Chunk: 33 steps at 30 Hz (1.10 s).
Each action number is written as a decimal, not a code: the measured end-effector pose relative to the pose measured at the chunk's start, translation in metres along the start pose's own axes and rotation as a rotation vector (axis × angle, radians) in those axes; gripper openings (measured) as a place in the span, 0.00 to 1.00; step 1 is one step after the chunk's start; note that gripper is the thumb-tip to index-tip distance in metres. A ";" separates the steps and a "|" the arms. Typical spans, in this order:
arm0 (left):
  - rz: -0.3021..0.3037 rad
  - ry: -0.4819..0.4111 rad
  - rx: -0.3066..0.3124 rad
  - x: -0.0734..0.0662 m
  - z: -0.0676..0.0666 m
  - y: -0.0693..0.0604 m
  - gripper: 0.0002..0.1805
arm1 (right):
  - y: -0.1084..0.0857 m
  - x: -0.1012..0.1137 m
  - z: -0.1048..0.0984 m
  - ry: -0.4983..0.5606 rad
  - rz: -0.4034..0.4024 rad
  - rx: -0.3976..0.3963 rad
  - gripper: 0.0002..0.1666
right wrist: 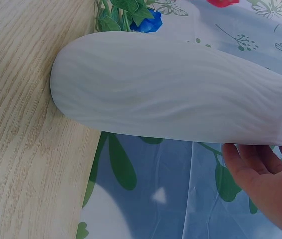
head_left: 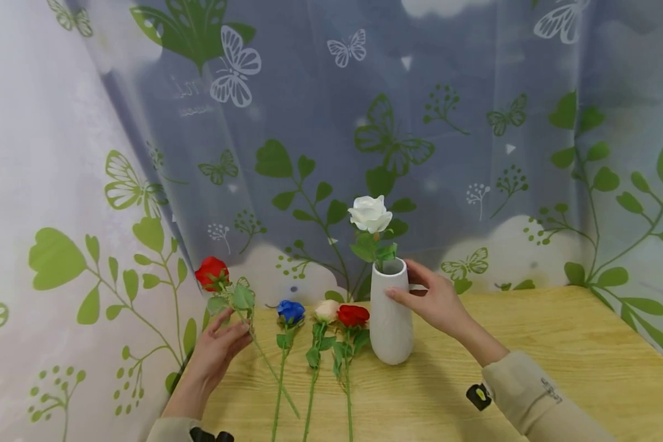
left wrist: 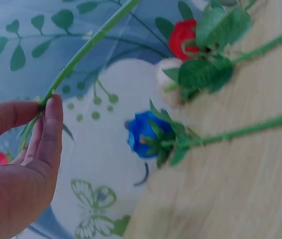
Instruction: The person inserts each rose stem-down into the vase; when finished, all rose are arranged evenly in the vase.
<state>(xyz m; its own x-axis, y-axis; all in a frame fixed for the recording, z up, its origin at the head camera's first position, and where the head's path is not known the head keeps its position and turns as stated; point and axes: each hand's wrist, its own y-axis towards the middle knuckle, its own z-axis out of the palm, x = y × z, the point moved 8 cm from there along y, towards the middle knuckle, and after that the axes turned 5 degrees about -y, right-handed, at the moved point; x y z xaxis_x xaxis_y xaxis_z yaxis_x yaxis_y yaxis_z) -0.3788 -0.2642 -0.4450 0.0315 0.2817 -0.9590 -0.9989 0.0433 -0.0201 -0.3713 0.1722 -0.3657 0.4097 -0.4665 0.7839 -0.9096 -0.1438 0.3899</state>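
Note:
My left hand (head_left: 221, 347) pinches the green stem of a red rose (head_left: 212, 274) between thumb and fingers, its bloom raised at the left and its stem slanting down to the right. In the left wrist view the pinched stem (left wrist: 83, 52) runs up past the fingertips. On the right, my right hand (head_left: 436, 301) grips the upper part of a white vase (head_left: 391, 325), thumb in front and fingers round the far side. The vase stands upright on the table, with a white rose (head_left: 370, 213) rising from its mouth. In the right wrist view, fingers touch the vase's side (right wrist: 176, 89).
Between the hands lie a blue rose (head_left: 290, 312), a cream rose (head_left: 326, 311) and another red rose (head_left: 353, 315), stems toward the front. They rest on a wooden table (head_left: 508, 362). Behind hangs a curtain (head_left: 309, 123) printed with leaves and butterflies.

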 end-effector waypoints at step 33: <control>0.271 -0.286 -0.239 -0.087 0.072 0.001 0.39 | 0.000 0.002 0.000 -0.007 -0.015 -0.001 0.42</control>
<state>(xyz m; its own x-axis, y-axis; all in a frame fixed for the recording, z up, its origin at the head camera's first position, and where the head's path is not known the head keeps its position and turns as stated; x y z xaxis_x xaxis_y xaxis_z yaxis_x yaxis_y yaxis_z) -0.3801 -0.2200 -0.3408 -0.2570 0.5068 -0.8229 -0.9515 -0.2815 0.1238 -0.3706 0.1715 -0.3644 0.4228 -0.4705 0.7745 -0.9033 -0.1501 0.4019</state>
